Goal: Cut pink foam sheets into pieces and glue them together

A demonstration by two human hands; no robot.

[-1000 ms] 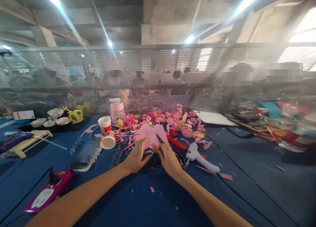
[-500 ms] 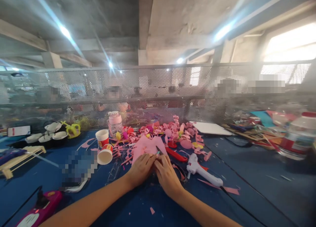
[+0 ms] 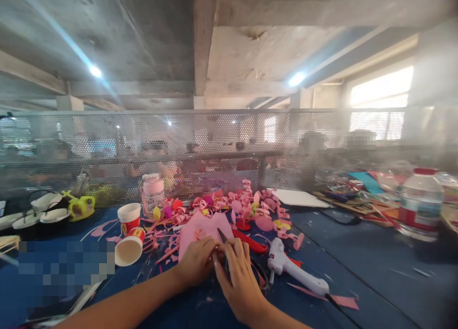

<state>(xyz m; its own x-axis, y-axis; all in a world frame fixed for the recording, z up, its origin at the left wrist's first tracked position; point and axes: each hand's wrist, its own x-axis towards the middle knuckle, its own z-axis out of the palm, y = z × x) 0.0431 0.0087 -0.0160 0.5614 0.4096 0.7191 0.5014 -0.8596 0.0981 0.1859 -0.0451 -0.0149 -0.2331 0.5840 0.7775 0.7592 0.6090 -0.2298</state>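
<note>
Far left: white bowls point(image 3: 53, 215) in black holders, a yellow-green can-shaped item point(image 3: 81, 208) just beside. Next, a paper cup point(image 3: 129, 213) upright, a second paper cup point(image 3: 128, 251) tipped over against it, mouth toward viewer. Clear jar point(image 3: 153, 200) with pink band stands behind. Left hand point(image 3: 196, 260) at near edge of pink sheet point(image 3: 198, 224), fingers bent; cannot tell whether they pinch anything. Sheet lies mid-table, in front of heaped pink cuttings point(image 3: 236, 206). Dark pointed tool point(image 3: 222, 235) juts over sheet from right hand point(image 3: 241, 283), whose fingers close around it; fingertips of both hands meet or nearly so. Rightward: red-handled item point(image 3: 255, 243), white glue gun point(image 3: 296, 272) on blue table point(image 3: 361, 257), red-capped bottle point(image 3: 420, 205) upright.
</note>
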